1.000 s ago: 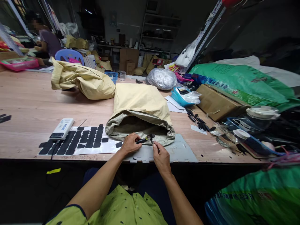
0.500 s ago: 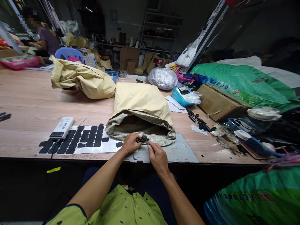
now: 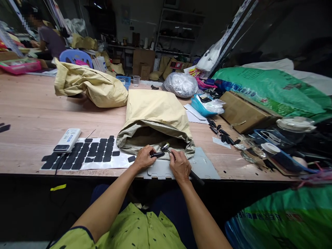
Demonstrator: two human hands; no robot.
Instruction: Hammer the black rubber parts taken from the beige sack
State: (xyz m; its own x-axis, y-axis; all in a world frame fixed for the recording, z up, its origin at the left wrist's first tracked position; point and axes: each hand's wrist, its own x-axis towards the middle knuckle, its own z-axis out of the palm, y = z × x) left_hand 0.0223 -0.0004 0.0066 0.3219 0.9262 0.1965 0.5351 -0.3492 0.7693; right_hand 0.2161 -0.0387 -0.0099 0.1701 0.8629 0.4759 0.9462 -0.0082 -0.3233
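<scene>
Shelving (image 3: 177, 37) and a blue chair (image 3: 75, 53) stand in dim light.

One head-worn camera looks forward and down over the table (image 3: 103, 121).

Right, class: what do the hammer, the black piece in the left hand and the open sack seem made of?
Hammer: polished metal shaft, from its silvery glint; dull black grip, perhaps rubber. Black piece: probably smooth plastic, faintly shiny. Open sack: matte paper or coated fabric, given its creases; greyish lining, perhaps woven.

Soft light reaches the tabletop (image 3: 31, 114), while the back shelves (image 3: 176, 37) sink into gloom and edges look stretched.
</scene>
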